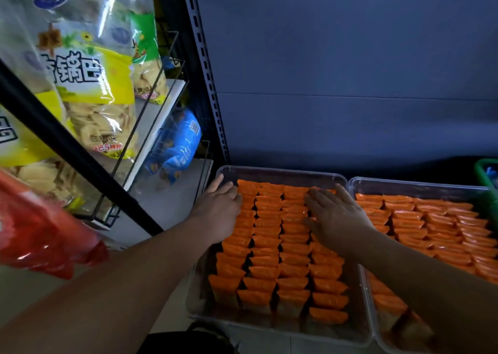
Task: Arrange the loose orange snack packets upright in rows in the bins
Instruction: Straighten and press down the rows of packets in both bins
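Note:
Several rows of orange snack packets (272, 246) stand upright in a clear plastic bin (285, 171) on the floor. My left hand (218, 205) lies flat with straight fingers on the far left row, its fingertips near the bin's back left corner. My right hand (334, 216) presses flat on the far right rows, fingers spread and pointing to the back. A second clear bin (420, 185) to the right also holds rows of orange packets (442, 229); my right forearm hides part of its front.
A black wire rack (151, 116) at the left holds large yellow and green snack bags (89, 84) and a blue bag (180, 143). A red bag (40, 235) hangs near my left arm. A grey slotted upright (207, 76) and blue wall stand behind. A green basket (487, 173) sits far right.

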`<state>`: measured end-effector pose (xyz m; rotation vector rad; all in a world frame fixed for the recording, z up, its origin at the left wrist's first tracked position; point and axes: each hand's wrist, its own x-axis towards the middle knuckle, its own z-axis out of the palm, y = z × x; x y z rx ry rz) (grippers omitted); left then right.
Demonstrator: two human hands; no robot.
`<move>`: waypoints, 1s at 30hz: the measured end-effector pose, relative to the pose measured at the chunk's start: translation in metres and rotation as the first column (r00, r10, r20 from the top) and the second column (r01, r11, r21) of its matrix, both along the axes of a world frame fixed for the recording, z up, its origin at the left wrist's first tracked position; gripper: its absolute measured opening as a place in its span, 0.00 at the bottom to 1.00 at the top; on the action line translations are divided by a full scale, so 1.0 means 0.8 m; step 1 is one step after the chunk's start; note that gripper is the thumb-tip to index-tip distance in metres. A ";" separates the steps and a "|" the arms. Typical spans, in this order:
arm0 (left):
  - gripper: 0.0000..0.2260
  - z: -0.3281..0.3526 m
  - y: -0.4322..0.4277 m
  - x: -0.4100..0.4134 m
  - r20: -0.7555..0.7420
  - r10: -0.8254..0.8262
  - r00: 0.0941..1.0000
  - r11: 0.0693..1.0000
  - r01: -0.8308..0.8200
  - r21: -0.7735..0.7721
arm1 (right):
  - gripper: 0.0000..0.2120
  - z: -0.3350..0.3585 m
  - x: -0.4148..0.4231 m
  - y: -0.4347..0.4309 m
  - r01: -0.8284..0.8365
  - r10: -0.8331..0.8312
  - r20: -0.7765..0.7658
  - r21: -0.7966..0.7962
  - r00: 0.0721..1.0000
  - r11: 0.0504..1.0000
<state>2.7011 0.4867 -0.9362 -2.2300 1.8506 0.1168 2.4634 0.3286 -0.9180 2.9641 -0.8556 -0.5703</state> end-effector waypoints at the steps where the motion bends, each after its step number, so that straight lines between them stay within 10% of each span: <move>1: 0.21 0.000 0.000 0.000 0.005 0.006 1.000 1.000 -0.006 -0.009 | 0.32 -0.002 0.000 -0.001 -0.004 0.004 -0.004 0.007 1.000 1.000; 13: 0.24 0.008 -0.015 -0.006 -0.029 -0.017 0.999 1.000 0.017 0.012 | 0.31 0.010 -0.007 -0.021 -0.040 0.038 -0.052 -0.045 0.998 0.998; 19: 0.20 0.019 -0.006 -0.029 -0.221 -0.114 0.969 0.975 0.067 -0.212 | 0.25 0.034 -0.043 0.001 -0.035 0.020 0.144 0.102 0.989 0.994; 24: 0.33 0.035 0.017 -0.076 -0.441 -0.161 0.883 0.979 0.199 0.039 | 0.39 0.035 -0.087 0.055 -0.165 0.161 0.033 0.210 0.986 0.964; 30: 0.51 0.017 0.052 -0.092 -0.314 -0.229 0.921 0.936 0.297 0.187 | 0.48 0.018 -0.102 0.075 -0.200 0.207 -0.072 0.088 0.976 0.976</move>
